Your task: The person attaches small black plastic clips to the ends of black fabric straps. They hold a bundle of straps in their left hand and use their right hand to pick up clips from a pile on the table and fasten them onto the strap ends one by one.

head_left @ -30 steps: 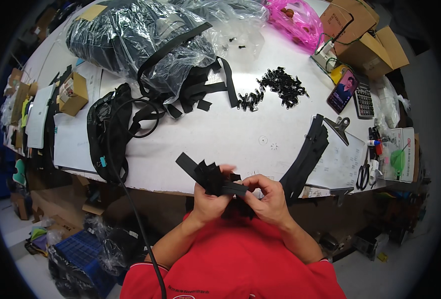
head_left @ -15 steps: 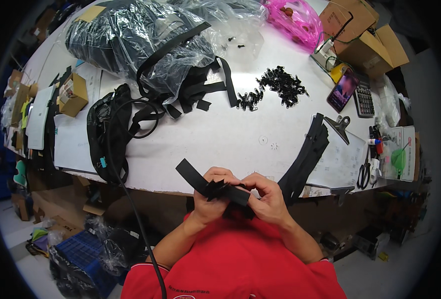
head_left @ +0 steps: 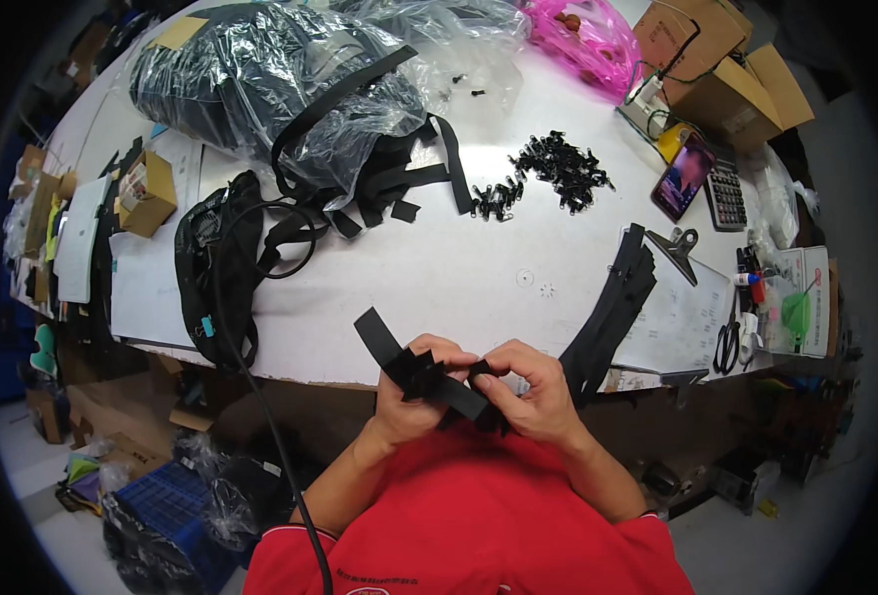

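Just past the near table edge, both hands come together in front of my red shirt. My left hand [head_left: 414, 405] is closed round a bunch of black fabric strips [head_left: 378, 339], one of them sticking out toward the far left. Between thumb and fingers, my right hand [head_left: 533, 392] pinches the end of a black strip beside that bunch. Exactly what lies under the fingertips is hidden. More long black strips [head_left: 610, 312] lie stacked over the table edge to the right. Further back is a pile of small black zipper sliders [head_left: 563, 174], with a smaller group [head_left: 499, 200] beside it.
Plastic-wrapped black rolls [head_left: 260, 89] and loose black strips fill the far left. A black bag [head_left: 216, 268] and a cable lie nearer. At right are a clipboard [head_left: 672, 322], scissors [head_left: 727, 347], a phone [head_left: 684, 178], a calculator [head_left: 725, 196] and cardboard boxes [head_left: 742, 104].
My right hand's fingers have shifted slightly and now pinch a strip end standing up between the hands. The strip in my left hand has tilted a little more upright.
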`<action>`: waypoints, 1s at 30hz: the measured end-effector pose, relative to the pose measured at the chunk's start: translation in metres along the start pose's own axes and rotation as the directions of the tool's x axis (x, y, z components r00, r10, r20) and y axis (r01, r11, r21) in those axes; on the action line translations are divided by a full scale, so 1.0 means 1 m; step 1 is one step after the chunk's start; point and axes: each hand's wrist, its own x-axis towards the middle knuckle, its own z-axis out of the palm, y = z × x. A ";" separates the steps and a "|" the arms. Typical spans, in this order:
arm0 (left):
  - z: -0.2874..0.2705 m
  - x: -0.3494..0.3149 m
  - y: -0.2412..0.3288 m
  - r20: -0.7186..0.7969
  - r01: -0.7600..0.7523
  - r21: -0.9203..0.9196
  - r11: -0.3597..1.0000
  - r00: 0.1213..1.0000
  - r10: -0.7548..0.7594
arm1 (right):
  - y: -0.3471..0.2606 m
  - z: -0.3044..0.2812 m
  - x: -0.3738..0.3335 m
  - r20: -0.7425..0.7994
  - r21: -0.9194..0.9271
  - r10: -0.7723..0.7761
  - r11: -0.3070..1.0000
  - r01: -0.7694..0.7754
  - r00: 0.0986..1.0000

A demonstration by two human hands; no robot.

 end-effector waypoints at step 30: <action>0.015 -0.006 -0.002 -0.048 0.033 -0.034 0.999 0.998 -0.035 | 0.012 0.008 0.001 -0.153 0.004 -0.024 1.000 0.025 0.988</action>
